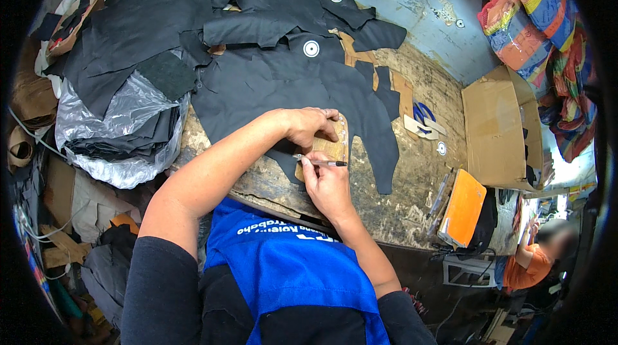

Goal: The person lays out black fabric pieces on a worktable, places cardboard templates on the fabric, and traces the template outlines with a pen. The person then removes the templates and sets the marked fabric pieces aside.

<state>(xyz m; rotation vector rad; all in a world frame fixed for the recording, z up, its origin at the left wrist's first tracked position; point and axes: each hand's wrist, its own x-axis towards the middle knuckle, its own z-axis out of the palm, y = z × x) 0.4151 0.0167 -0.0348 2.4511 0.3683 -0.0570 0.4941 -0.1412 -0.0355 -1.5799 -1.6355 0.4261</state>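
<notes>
On black leather-like sheeting (270, 87) lies a tan, stiff template (331, 146) with rounded corners and small pale marks along its right edge. My left hand (311, 127) reaches over from the left and holds the template down, its fingers bent across the upper part and the thumb lower down. Just below, my right hand (329, 187) is closed round a slim pen (331, 162) with a dark end. The pen points left, and its tip is by the template's left edge. Part of the template is hidden under both hands.
Blue-handled scissors (422, 115) lie right of the sheeting on the worn wooden table (412, 210). Farther right are an orange notebook (463, 208) and an open cardboard box (496, 129). A plastic bag of black pieces (122, 132) sits left. Another person (531, 264) is at far right.
</notes>
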